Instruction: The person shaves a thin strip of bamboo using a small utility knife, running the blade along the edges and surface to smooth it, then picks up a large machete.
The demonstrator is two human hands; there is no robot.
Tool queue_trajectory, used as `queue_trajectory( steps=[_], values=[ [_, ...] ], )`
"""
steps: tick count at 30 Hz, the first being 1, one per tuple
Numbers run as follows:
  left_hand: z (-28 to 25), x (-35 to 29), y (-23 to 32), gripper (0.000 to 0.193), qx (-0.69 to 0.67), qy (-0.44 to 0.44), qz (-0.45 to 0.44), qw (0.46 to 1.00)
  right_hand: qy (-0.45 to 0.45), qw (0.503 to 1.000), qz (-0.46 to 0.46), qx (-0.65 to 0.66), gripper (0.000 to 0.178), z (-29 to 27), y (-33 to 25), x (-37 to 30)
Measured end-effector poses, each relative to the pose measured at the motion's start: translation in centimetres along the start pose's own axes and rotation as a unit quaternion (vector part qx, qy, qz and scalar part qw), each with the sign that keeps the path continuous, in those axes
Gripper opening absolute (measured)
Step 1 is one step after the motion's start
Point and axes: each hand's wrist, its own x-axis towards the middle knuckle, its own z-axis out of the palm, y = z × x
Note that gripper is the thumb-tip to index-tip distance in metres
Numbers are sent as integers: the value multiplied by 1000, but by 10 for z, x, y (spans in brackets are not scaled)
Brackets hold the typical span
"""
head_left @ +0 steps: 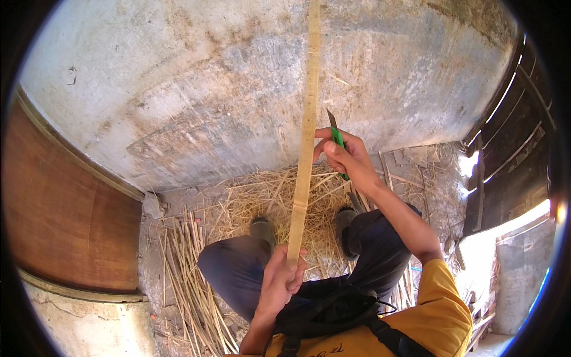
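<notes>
A long, flat bamboo strip runs upright through the middle of the head view and leaves it at the top edge. My left hand is closed round its lower end, close to my lap. Farther up, my right hand grips a green utility knife, its dark blade out and pointing up. The knife stands just right of the strip, apart from it. The right fingertips reach the strip's right edge; whether they press on it I cannot tell.
Pale shavings cover the floor round my boots. A bundle of thin bamboo sticks lies left of my legs. A stained wall rises in front, a brown wooden panel stands left, and dark boards stand right.
</notes>
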Motion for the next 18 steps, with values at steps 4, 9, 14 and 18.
queue_trajectory(
  steps=[4,9,14,18],
  values=[
    [9,-1,5,22,49,56,26,997,-33,999,-24,-9,40,-2,7,-5],
    [15,-2,13,17,43,67,51,996,-64,931,-198,-300,37,7,15,-27],
    [16,-2,17,14,59,62,85,993,-189,843,-357,-357,41,30,18,-37],
    [20,-1,18,13,88,74,94,989,-182,830,-370,-375,42,37,20,-40]
  ],
)
